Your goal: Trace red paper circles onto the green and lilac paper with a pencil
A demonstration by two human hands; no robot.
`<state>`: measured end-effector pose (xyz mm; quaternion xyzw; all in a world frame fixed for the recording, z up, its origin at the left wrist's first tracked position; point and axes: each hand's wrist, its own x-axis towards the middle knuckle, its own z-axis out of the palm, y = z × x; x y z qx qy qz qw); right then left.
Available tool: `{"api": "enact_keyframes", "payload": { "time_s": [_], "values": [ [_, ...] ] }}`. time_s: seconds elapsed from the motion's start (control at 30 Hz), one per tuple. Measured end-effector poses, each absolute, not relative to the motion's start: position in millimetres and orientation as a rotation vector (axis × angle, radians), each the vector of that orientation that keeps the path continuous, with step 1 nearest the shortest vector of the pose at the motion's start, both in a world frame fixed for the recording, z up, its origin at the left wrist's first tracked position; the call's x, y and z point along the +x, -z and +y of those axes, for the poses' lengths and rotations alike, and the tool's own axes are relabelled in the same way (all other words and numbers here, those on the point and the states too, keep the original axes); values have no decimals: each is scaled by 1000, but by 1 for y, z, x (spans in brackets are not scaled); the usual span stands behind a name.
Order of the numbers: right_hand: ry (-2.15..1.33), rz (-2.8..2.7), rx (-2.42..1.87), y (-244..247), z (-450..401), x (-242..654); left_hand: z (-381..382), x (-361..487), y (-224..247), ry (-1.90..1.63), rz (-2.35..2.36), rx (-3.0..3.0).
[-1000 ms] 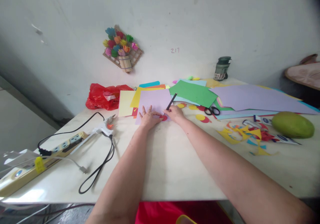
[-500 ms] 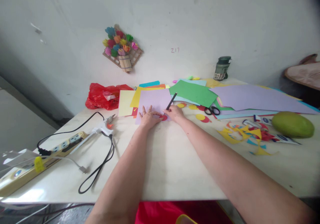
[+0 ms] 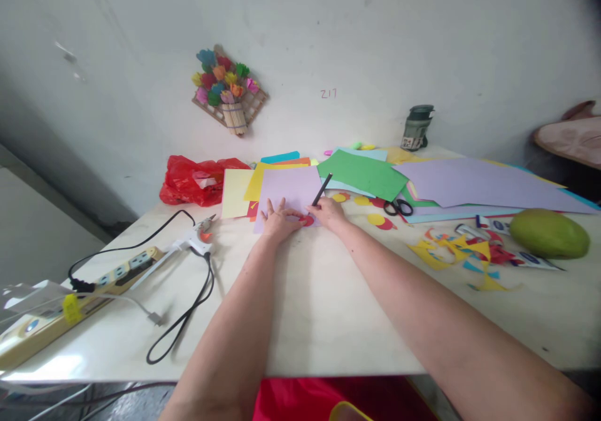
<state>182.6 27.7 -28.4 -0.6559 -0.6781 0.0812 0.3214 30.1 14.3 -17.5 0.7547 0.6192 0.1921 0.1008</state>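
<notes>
Red disc (image 3: 308, 221) lies just left of right hand (image 3: 331, 213), which grips tilted black pen (image 3: 322, 188); left hand (image 3: 280, 224), spread, touches disc.

Whitish table (image 3: 328, 327) — bearing glue gun (image 3: 199, 242), power strip (image 3: 123, 272), red bag (image 3: 181, 183), green fruit (image 3: 549, 234), coloured paper (image 3: 292, 186).

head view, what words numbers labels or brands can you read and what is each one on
"217", handwritten in reddish strokes on the wall.
Label on the green bottle: dark characters, too small to read.
White tubes beside the green fruit: printing with blue ovals, too small and blurred to read.
Yellow tag on the power strip: too blurred to tell whether it carries print.
</notes>
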Motion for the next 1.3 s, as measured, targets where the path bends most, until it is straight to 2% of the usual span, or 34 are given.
{"api": "enact_keyframes", "payload": {
  "time_s": [1.3],
  "values": [
    [-260, -1724, -1743, 27, 25, 185, 17, 29, 21, -591, 1805, 2221]
  ]
}}
